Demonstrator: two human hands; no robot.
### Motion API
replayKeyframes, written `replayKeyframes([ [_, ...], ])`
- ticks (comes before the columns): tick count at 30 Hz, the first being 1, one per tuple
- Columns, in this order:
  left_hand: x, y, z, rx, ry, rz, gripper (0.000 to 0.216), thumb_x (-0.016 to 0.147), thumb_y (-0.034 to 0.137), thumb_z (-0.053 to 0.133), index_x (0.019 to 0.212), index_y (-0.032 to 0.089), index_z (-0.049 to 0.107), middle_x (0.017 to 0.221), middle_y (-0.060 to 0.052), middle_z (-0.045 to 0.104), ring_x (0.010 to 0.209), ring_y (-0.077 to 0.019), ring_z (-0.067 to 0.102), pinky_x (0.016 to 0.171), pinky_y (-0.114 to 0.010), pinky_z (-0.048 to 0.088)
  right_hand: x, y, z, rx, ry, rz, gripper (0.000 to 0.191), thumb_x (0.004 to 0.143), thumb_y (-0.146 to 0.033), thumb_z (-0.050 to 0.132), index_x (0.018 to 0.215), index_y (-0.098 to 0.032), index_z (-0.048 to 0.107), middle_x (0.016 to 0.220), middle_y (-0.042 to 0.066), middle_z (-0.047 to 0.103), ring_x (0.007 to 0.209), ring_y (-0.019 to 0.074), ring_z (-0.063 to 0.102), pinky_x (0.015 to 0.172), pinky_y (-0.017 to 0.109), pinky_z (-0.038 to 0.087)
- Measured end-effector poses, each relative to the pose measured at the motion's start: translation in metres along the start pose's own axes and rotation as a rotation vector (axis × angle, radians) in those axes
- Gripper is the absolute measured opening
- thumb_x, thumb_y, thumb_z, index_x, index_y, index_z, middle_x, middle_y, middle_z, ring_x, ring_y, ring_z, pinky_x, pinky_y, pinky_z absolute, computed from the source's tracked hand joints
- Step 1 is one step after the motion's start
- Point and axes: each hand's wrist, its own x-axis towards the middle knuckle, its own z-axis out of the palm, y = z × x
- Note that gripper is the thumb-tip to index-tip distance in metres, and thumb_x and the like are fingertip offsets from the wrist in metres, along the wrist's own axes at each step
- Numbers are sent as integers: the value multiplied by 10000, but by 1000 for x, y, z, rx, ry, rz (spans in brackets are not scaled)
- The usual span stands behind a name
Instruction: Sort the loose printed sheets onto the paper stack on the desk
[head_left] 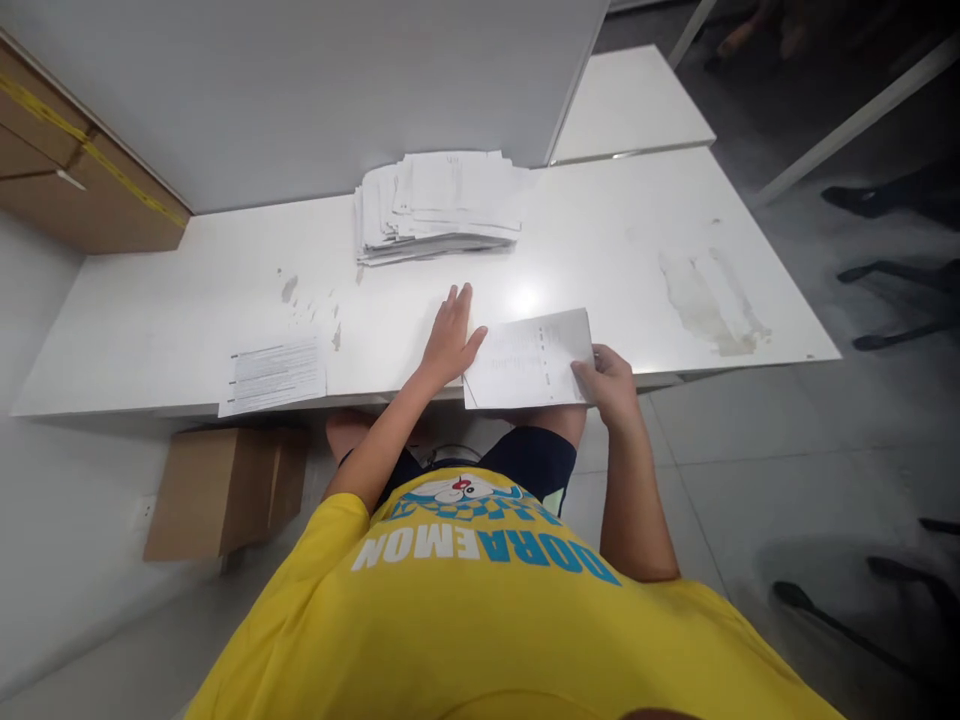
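Note:
A folded white paper (525, 362) with faint print lies at the near edge of the white table (645, 250). My right hand (609, 382) pinches its right edge, fingers closed on it. My left hand (448, 335) lies flat on the table with fingers stretched out, its thumb touching the paper's left edge. A messy stack of white papers (439, 205) sits farther back, beyond my left hand. A single printed sheet (274, 375) lies at the near edge to the left, slightly overhanging.
A white wall panel (300, 90) stands behind the table. A cardboard box (217, 490) sits on the floor under the table's left side, another (67, 170) at the far left. Chair bases (892, 290) stand on the right floor. The table has grey stains (709, 300).

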Motion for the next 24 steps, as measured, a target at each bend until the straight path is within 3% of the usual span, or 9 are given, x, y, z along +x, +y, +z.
replayKeyframes([
  [4, 7, 6, 7, 146, -105, -34, 606, 1022, 400, 244, 1560, 126, 210, 1657, -122, 212, 1562, -257, 25, 1280, -467, 109, 0, 4, 7, 64, -4, 14, 355, 683, -397, 647, 978, -200, 664, 884, 43, 694, 789, 206, 614, 728, 340, 489],
  [9, -9, 9, 20, 223, -57, -55, 565, 1030, 331, 199, 1539, 102, 285, 1642, -110, 266, 1561, -247, 57, 1271, -447, 188, 4, 7, 9, 138, -41, 64, 388, 658, -432, 686, 968, -199, 670, 850, 27, 703, 763, 197, 622, 678, 305, 494],
  [13, -10, 11, 25, 309, -34, -72, 538, 1016, 254, 241, 1524, 103, 331, 1653, -128, 217, 1557, -285, 68, 1269, -511, 149, 9, -2, 8, 108, -45, 94, 395, 611, -436, 700, 920, -191, 680, 779, 21, 683, 731, 197, 604, 647, 305, 486],
  [16, -7, 12, 23, 264, -30, -61, 536, 1020, 323, 282, 1517, 135, 352, 1647, -121, 243, 1557, -288, 74, 1271, -529, 120, 6, -13, 3, 84, -18, 73, 353, 600, -421, 694, 880, -207, 680, 770, 5, 674, 727, 199, 602, 666, 321, 496],
  [20, -8, 12, 13, 60, 12, -53, 593, 1017, 484, 291, 1531, 187, 304, 1644, -105, 260, 1560, -278, 78, 1272, -522, 127, -15, -32, -19, 76, 110, 19, 275, 625, -414, 689, 846, -251, 674, 758, -8, 658, 705, 217, 608, 686, 382, 518],
  [24, -30, 10, -3, -87, 205, -46, 559, 1022, 527, 259, 1499, 244, 327, 1617, -85, 333, 1559, -247, 120, 1265, -509, 177, -37, -53, -52, 204, 376, -113, 164, 619, -357, 719, 748, -287, 643, 743, -7, 639, 705, 231, 632, 733, 447, 536],
])
